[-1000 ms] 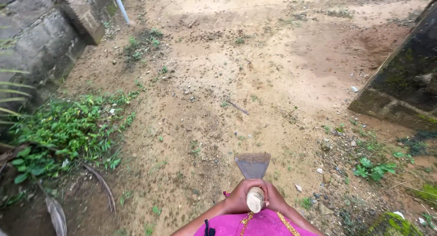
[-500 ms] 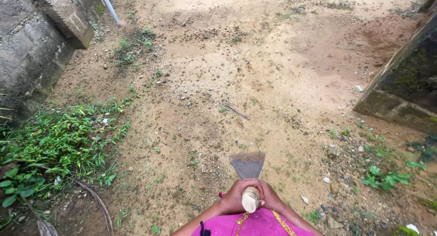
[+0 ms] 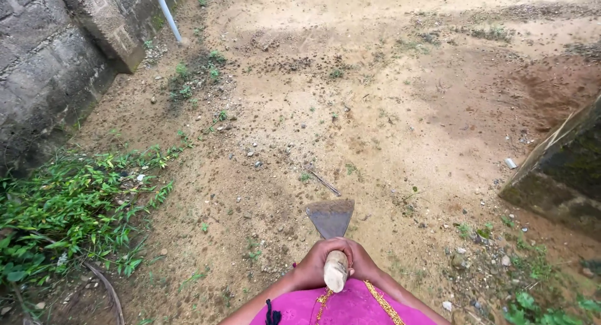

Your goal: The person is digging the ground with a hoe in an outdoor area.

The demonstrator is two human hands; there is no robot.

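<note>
Grip: the wooden handle (image 3: 335, 272) of the hoe is wrapped tight by both hands together, the left hand (image 3: 316, 266) on one side and the right hand (image 3: 362, 265) on the other, with the round butt end sticking out toward the body.
Hoe: the tool is held low in front of the pink garment (image 3: 341, 307), and its flat metal blade (image 3: 330, 217) points away over the bare soil (image 3: 375, 131), seemingly just above it.
Doing it well: the handle is best kept snug in both hands, and the blade edge kept flat and low, so that only the top of the dirt would be scraped.
Near the blade: a thin stick (image 3: 325, 183) is seen just past it; green weeds (image 3: 75, 206) lie well off to its left by the block wall (image 3: 50, 56); a mossy slab (image 3: 563, 175) sits well off to its right.
Change: the blade is seen a little higher and further left in the view than one second ago, the mossy slab is seen lower down, and the grip is unchanged.
</note>
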